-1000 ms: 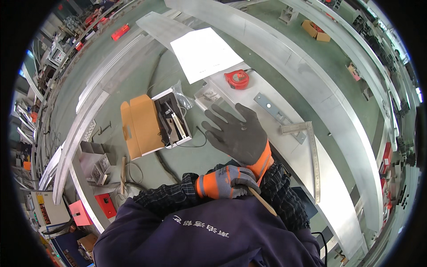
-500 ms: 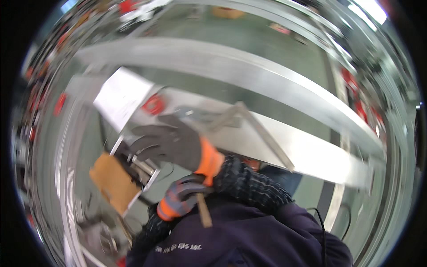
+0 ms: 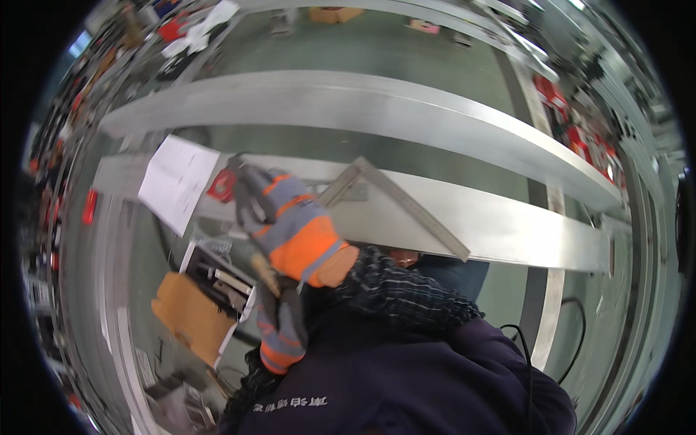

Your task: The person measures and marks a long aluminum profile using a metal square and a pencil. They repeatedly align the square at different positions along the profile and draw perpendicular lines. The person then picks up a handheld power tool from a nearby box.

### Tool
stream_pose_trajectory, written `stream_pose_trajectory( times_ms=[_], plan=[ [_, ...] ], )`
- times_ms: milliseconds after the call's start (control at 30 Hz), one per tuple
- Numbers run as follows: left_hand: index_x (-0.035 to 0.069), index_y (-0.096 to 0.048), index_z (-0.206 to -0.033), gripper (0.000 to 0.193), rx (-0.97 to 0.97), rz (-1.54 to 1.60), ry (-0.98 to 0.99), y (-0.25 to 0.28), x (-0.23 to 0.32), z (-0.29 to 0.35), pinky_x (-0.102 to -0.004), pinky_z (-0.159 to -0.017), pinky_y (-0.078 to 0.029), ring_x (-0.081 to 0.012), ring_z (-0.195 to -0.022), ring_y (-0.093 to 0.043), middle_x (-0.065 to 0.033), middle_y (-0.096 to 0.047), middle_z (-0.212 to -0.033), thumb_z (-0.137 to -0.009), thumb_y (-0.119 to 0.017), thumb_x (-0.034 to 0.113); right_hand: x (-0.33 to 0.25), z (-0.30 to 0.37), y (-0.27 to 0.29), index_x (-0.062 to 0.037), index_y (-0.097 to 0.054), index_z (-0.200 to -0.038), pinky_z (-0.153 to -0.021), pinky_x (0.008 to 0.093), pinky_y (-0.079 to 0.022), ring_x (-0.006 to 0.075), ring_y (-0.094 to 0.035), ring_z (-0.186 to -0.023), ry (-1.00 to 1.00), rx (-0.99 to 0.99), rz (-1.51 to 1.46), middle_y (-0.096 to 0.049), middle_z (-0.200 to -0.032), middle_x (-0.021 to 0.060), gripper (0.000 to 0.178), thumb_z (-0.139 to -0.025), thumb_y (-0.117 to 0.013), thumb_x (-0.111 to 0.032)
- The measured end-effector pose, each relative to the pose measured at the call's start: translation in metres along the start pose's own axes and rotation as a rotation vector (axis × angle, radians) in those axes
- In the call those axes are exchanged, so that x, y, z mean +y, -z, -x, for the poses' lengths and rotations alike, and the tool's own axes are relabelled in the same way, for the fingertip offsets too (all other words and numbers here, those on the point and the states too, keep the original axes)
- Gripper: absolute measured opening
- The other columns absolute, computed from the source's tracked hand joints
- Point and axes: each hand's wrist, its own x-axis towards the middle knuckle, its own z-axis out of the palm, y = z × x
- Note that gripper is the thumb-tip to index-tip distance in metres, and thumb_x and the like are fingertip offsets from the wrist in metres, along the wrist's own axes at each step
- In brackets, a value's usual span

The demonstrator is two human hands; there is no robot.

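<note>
My right hand [image 3: 293, 225], in a grey-and-orange glove, reaches leftward over the near aluminium beam [image 3: 500, 228]. Its fingers are stretched out beside a red ring-shaped item [image 3: 221, 186]; whatever lies under them is hidden. Below it, close to my body, my left hand [image 3: 281, 326] is gloved alike and closed around a tan wooden-looking stick [image 3: 264, 274], which points up and left. On the beam lies a metal try square [image 3: 413, 206], one leg slanting over the front edge. A grey metal plate [image 3: 355, 192] shows behind its other leg.
A white paper sheet [image 3: 177, 181] rests at the beam's left end. Below it is an open cardboard box [image 3: 190, 315] with dark tools inside. Another long aluminium beam [image 3: 348, 98] runs across behind. Red items [image 3: 591, 152] lie at the far right, and a black cable [image 3: 578, 341] loops lower down.
My right hand has turned from a spread palm, its fingers now toward the red item. The stick in my left hand has swung from pointing down to pointing up. The view has shifted slightly.
</note>
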Motion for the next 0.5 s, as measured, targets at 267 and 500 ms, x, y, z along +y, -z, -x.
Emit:
stream_pose_trajectory(
  times_ms=[267,500],
  plan=[
    [0.009,-0.073,-0.102,0.023,0.004,-0.239,0.005,-0.019,0.037,-0.021,-0.0394,-0.069,-0.054,-0.0299,-0.074,-0.068,-0.0086,-0.070,-0.088,-0.088,-0.085,0.023,0.003,0.001,-0.003,-0.0048,-0.062,-0.139,-0.100,0.0463,-0.052,0.0418,-0.060,-0.118,0.131,0.128,0.215,-0.065,-0.128,0.0223,0.050,-0.092,-0.072,-0.020],
    [0.008,-0.073,-0.111,0.024,-0.043,-0.108,0.136,-0.024,0.037,-0.021,-0.0413,-0.069,-0.055,-0.0353,-0.080,-0.069,-0.0151,-0.072,-0.095,-0.092,-0.080,0.022,0.006,0.006,0.003,-0.0047,-0.062,-0.139,-0.102,0.0444,-0.051,0.0417,-0.061,-0.120,0.091,0.028,0.262,-0.067,-0.125,0.0214,0.051,-0.090,-0.073,-0.015]
  ],
)
